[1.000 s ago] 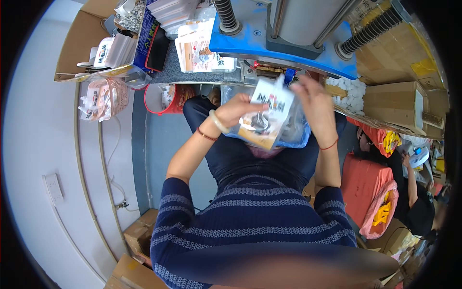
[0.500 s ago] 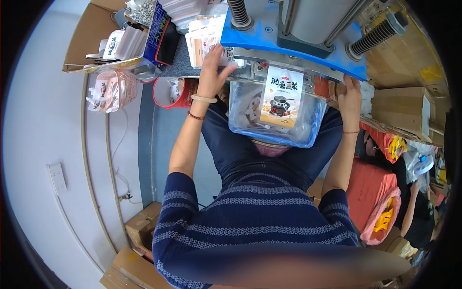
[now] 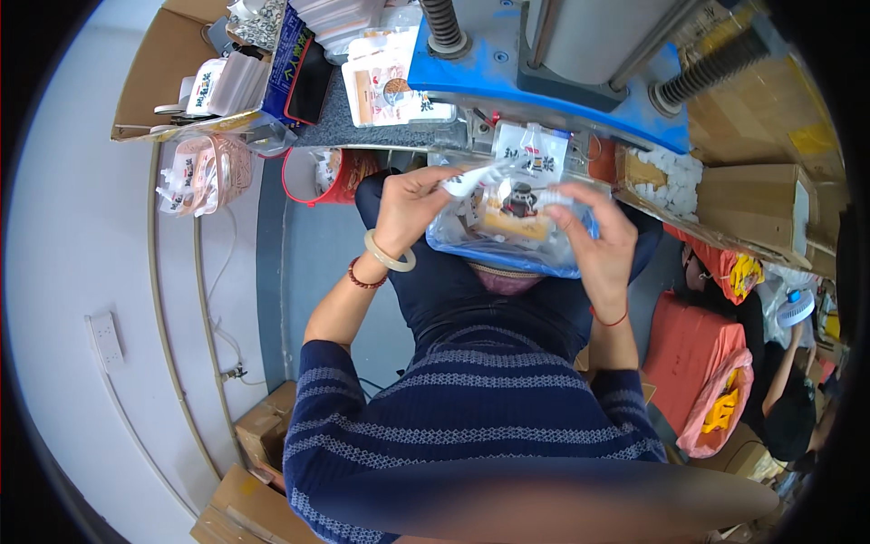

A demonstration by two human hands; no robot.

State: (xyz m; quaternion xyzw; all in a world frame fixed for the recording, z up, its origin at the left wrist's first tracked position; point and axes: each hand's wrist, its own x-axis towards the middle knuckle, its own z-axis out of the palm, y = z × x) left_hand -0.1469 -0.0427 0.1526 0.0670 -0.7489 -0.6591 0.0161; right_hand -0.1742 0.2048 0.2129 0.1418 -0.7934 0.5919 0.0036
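Note:
My left hand [image 3: 406, 207] pinches the edge of a white printed pouch [image 3: 473, 178], lifted over the clear-lined blue bin [image 3: 566, 270] on my lap. Opposite it, my right hand [image 3: 602, 238] has its thumb and fingers closed on a small white piece [image 3: 551, 198]; blur hides its exact shape. Behind the held pouch, another printed pouch [image 3: 536, 152] hangs from the front of the press with the blue plate [image 3: 553, 102]. More pouches [image 3: 385, 86] lie in a pile left of the press.
A box of small white parts [image 3: 675, 181] sits right of the press. Over on the left are a red bucket [image 3: 299, 177], a pink basket [image 3: 237, 168] and a cardboard box [image 3: 149, 86]. A dark phone [image 3: 311, 83] leans near the pile.
My left hand has left the pile and come nearer with a pouch. My right hand has moved from the press's right edge toward the middle, now with a small white piece.

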